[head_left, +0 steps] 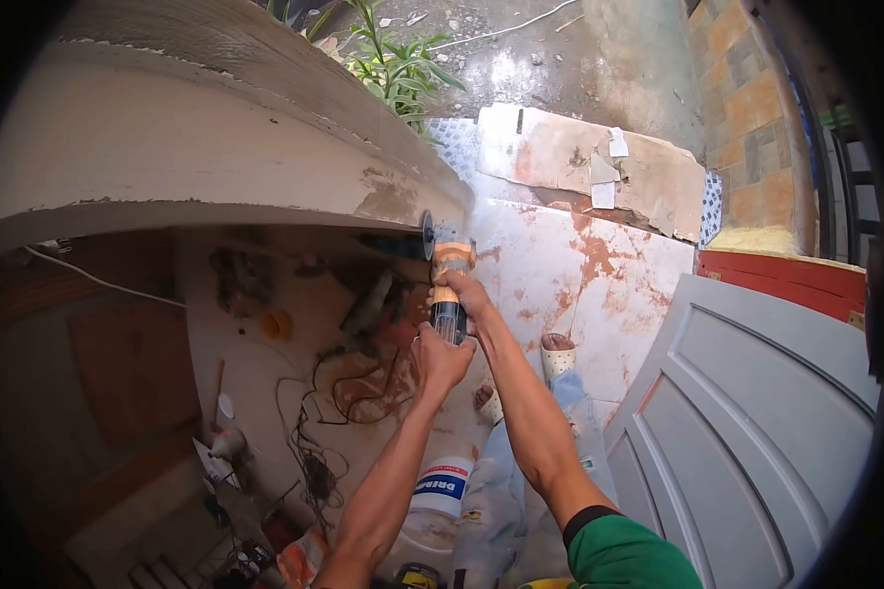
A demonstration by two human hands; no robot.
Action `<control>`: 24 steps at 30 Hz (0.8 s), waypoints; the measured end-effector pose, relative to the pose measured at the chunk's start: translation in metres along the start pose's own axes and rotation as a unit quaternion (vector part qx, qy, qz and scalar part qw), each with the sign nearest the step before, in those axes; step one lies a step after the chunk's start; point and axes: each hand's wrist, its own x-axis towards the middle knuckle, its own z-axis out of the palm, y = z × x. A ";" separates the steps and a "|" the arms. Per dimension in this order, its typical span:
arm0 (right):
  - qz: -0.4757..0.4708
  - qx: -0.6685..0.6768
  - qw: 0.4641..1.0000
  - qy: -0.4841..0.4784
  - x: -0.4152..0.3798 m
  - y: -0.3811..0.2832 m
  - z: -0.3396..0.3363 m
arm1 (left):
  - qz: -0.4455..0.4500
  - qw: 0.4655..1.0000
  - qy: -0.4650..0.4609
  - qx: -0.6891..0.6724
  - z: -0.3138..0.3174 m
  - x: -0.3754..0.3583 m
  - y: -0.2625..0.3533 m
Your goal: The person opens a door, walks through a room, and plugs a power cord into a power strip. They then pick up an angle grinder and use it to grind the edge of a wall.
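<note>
Both hands grip an orange and black angle grinder (pixel 452 257), held out in front of me. My left hand (pixel 443 359) is closed round the black rear end of its body. Further forward, my right hand (pixel 466 295) wraps the orange middle part. The grinder's round disc (pixel 427 236) stands on edge, right at the lower edge of the plastered wall (pixel 265 162). A rough brownish patch (pixel 388 194) marks the plaster just above the disc. Pale dust hazes the air beside the wall's end.
A grey panelled door (pixel 746 422) stands at the right. Below my arms is a white bucket (pixel 442 486). Tangled black cables (pixel 314 471) lie on the floor to the left. Torn cardboard (pixel 648 182) covers the doorway floor, with a green plant (pixel 403 74) beyond the wall.
</note>
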 end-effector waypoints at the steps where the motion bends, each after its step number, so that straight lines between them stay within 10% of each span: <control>1: -0.003 0.000 1.000 -0.002 -0.004 -0.001 0.004 | 0.004 1.000 0.017 0.008 -0.004 -0.003 0.002; 24: -0.194 -0.255 0.947 0.032 -0.085 0.000 0.071 | 0.055 0.982 0.040 -0.176 -0.047 -0.057 -0.016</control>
